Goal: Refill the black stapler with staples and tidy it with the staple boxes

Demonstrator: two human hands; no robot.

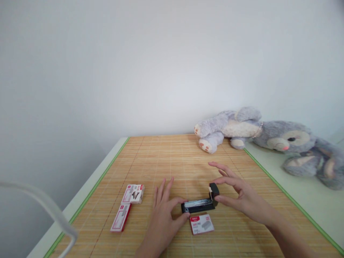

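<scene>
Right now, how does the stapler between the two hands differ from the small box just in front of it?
The stapler is mainly black with a silvery channel, while the small box is white and red with print. The stapler is open, its top raised at the right end; the small box lies flat. The stapler is longer than the small box. Both rest on the bamboo mat.

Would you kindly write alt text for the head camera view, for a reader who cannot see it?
A person's left hand holds one end of an opened black stapler on a slatted mat, while the right hand pinches its raised top. A red-and-white box lies in front, small boxes sit left, and a gray plush toy lies behind, right.
</scene>
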